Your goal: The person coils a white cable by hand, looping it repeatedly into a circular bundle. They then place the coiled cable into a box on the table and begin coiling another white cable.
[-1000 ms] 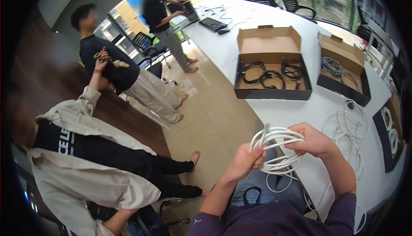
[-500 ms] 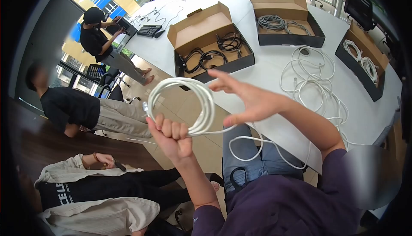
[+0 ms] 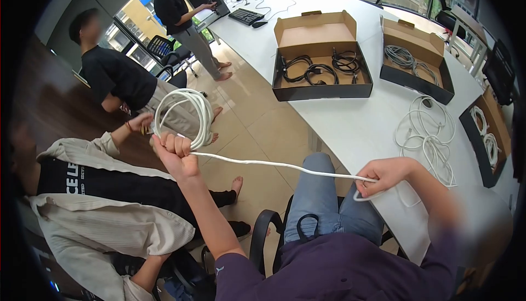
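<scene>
A coiled white network cable is gripped at its lower edge by my left hand, fingers wrapped round the loops. From the coil, a length of the same cable runs nearly straight across to my right hand, which is closed on it above my lap. Past my right hand the cable bends back in a small loop beside the table edge. A loose tangle of white cable lies on the white table, beyond my right hand.
Open boxes stand on the table: one with black cables, one with grey cables, one with white coils. A keyboard lies farther back. A person in a light shirt sits close at my left; two others stand behind.
My right hand, open near the coil before, has closed on the cable and moved right, drawing a length out straight. My left hand has shifted left with the coil. The view has turned left.
</scene>
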Demonstrator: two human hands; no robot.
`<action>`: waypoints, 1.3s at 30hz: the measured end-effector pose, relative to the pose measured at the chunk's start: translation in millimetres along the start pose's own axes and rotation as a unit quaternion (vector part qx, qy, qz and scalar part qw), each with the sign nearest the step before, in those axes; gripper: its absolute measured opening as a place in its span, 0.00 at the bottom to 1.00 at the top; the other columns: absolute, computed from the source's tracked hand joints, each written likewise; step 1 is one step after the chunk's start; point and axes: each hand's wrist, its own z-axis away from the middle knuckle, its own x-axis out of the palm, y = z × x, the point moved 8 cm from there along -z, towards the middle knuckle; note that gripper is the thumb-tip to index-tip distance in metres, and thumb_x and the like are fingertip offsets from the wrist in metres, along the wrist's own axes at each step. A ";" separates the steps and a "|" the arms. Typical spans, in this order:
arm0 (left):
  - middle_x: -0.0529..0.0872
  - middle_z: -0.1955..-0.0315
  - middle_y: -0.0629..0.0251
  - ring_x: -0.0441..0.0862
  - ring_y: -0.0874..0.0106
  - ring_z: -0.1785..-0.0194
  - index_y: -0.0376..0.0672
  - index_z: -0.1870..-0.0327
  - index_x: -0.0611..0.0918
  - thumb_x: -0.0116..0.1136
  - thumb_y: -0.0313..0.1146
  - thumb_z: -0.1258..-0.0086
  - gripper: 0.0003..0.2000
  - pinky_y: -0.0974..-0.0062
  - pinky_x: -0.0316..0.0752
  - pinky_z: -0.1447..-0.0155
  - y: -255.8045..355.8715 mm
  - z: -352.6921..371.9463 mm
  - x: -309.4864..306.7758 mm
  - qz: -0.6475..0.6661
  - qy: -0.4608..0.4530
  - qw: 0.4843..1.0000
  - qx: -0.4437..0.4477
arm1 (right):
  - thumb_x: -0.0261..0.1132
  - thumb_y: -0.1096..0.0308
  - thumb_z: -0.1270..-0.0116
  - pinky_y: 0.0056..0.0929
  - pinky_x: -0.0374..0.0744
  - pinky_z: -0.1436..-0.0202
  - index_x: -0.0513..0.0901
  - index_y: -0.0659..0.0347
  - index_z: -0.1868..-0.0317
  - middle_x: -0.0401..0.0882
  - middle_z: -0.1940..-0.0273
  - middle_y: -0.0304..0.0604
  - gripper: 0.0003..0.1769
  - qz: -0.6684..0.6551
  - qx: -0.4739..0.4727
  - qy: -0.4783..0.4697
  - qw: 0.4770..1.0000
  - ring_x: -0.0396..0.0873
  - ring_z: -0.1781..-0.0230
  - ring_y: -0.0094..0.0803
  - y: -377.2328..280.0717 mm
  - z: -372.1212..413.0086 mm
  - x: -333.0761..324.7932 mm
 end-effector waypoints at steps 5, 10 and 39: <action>0.50 0.88 0.77 0.41 0.81 0.86 0.49 0.76 0.63 0.40 0.45 0.20 0.19 0.78 0.41 0.81 37.6 -0.4 -21.2 -0.047 0.039 0.997 0.049 | 0.64 0.63 0.33 0.28 0.67 0.76 0.80 0.65 0.70 0.70 0.82 0.35 0.13 0.216 0.036 0.122 0.968 0.67 0.81 0.22 8.0 19.3 -24.4; 0.50 0.88 0.77 0.42 0.81 0.87 0.49 0.76 0.64 0.41 0.46 0.20 0.19 0.79 0.42 0.83 38.7 6.4 -36.5 -0.050 0.083 0.994 0.048 | 0.64 0.60 0.34 0.28 0.69 0.73 0.82 0.65 0.67 0.72 0.81 0.39 0.14 0.233 0.036 0.181 0.955 0.67 0.80 0.24 -20.1 58.2 -46.2; 0.65 0.82 0.79 0.59 0.86 0.79 0.42 0.69 0.71 0.50 0.44 0.23 0.16 0.82 0.55 0.77 -143.5 96.3 -14.6 -0.586 -0.084 0.771 -0.237 | 0.52 0.61 0.25 0.15 0.58 0.79 0.79 0.65 0.52 0.65 0.77 0.23 0.16 -0.397 -0.157 0.311 0.849 0.57 0.82 0.11 -79.9 -46.6 -122.1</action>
